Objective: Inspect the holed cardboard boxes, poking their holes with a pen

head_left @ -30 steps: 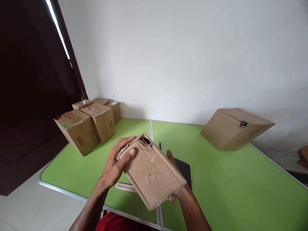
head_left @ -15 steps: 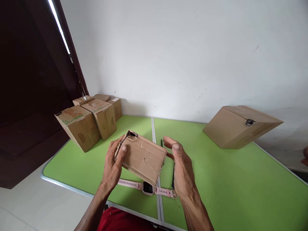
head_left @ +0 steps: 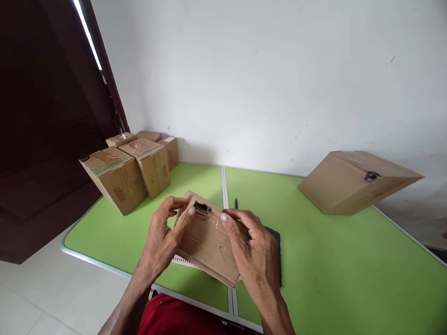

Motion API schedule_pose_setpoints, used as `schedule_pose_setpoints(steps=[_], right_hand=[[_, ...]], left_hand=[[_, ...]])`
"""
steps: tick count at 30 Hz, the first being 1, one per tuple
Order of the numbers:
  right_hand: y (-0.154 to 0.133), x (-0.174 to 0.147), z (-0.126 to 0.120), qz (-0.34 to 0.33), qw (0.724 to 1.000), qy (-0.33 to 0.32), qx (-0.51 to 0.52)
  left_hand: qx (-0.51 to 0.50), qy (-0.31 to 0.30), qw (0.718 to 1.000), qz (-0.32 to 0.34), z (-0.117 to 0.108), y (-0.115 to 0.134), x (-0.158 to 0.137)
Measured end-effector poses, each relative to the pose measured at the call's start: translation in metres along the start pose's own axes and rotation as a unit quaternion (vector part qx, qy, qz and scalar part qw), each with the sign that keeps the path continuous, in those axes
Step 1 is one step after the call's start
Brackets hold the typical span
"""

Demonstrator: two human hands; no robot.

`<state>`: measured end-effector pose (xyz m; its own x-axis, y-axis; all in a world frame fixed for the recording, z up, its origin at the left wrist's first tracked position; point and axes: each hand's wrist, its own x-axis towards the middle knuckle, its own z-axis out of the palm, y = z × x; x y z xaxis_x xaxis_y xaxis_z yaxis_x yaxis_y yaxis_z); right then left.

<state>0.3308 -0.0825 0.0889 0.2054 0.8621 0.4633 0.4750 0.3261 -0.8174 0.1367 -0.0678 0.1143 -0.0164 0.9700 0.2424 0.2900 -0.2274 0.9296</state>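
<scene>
A small flat cardboard box (head_left: 206,249) is held above the table, tilted, with a torn dark hole near its far edge. My left hand (head_left: 167,232) grips its left side, thumb on top close to the hole. On the right side, my right hand (head_left: 253,244) grips the box too, its thumb lying on the upper face. Part of a pink watch strap (head_left: 182,260) shows under the box; the rest of the watch is hidden. A dark flat object (head_left: 278,256) lies partly behind my right hand. Beyond the box, the tip of a black pen-like stick (head_left: 236,204) shows.
Several cardboard boxes (head_left: 122,181) stand at the table's back left. A larger carton (head_left: 335,186) with a dark hole sits at the back right. The green table (head_left: 331,284) meets a white wall, and a dark door (head_left: 45,116) is at left.
My right hand has come in from the right and taken hold of the box. The box has turned and moved a little, now covering most of the watch.
</scene>
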Motion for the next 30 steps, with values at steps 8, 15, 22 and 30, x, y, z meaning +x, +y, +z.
schedule_pose_setpoints(steps=[8, 15, 22, 30], right_hand=[[-0.005, -0.01, 0.007, -0.025, 0.992, 0.049, -0.115], [-0.008, -0.01, 0.018, -0.04, 0.982, 0.088, -0.165], [-0.007, -0.009, 0.017, -0.046, 0.974, 0.087, -0.205], [0.006, -0.009, 0.013, -0.163, 0.969, 0.136, -0.125]], left_hand=[[0.042, 0.027, 0.999, 0.017, 0.023, 0.007, 0.003], [0.078, 0.035, 0.996, 0.027, 0.033, 0.009, -0.006], [0.09, 0.021, 0.995, 0.038, 0.033, 0.011, -0.006], [0.07, -0.093, 0.987, 0.112, 0.023, -0.007, -0.001]])
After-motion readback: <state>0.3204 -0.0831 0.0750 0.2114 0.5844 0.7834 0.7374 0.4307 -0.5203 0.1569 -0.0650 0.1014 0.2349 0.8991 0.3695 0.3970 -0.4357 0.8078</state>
